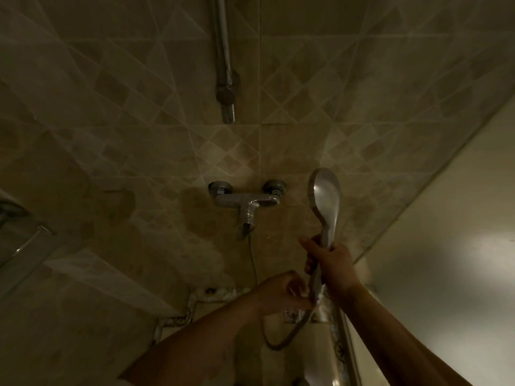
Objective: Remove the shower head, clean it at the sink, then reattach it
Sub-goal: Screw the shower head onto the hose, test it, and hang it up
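Note:
A chrome shower head (326, 196) stands upright in front of the tiled wall, its round face turned away from me. My right hand (330, 263) grips its handle from the right. Just below, my left hand (284, 293) pinches the bottom end of the handle, where the metal hose (289, 335) joins it. The hose loops down and back up to the chrome mixer tap (248, 201) on the wall. The joint itself is hidden by my fingers.
A chrome riser rail with its empty holder (225, 93) runs up the wall above the tap. A floor drain (292, 315) lies below my hands. A pale panel (446, 246) closes the right side, and a glass shelf (16, 227) sticks out at the left.

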Demonstrator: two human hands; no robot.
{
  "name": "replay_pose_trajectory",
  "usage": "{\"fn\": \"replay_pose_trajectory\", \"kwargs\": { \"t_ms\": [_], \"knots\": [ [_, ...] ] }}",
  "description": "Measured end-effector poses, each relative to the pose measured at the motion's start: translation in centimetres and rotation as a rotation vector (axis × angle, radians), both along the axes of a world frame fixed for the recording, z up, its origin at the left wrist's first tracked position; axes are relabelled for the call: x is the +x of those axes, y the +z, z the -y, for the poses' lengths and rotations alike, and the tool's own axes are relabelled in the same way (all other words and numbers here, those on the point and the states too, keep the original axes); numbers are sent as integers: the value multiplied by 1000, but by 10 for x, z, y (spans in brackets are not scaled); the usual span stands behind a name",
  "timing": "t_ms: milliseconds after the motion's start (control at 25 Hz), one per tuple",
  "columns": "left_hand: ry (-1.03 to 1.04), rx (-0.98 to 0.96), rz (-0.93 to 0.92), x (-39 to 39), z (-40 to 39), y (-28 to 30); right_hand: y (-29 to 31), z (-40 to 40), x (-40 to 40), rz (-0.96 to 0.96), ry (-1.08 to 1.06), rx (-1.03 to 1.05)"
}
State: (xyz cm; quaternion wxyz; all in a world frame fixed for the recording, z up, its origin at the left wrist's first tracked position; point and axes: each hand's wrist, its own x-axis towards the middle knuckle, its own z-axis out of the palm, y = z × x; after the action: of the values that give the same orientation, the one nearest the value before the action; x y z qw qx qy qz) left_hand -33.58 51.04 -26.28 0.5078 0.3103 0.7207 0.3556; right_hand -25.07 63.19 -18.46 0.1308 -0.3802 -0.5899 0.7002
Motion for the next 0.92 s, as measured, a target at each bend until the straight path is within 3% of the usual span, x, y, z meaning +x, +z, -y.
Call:
{"fn": "replay_pose_trajectory", "kwargs": {
  "t_ms": [80, 240, 400, 600, 920],
  "knots": [
    [187, 31, -13, -24, 12, 5, -2, -4, 6, 65, -6, 89],
    [548, -54, -315, -86, 35, 7, -12, -5, 16, 163, -25, 140],
    [505, -46, -355, -111, 31, 11, -16, -1, 33, 180, -28, 100],
    [361, -101, -243, -123, 18, 12, -17, -2, 61, 291, -117, 197],
    [355, -104, -173, -127, 13, 13, -23, -14, 105, 339, -260, 309]
  ]
}}
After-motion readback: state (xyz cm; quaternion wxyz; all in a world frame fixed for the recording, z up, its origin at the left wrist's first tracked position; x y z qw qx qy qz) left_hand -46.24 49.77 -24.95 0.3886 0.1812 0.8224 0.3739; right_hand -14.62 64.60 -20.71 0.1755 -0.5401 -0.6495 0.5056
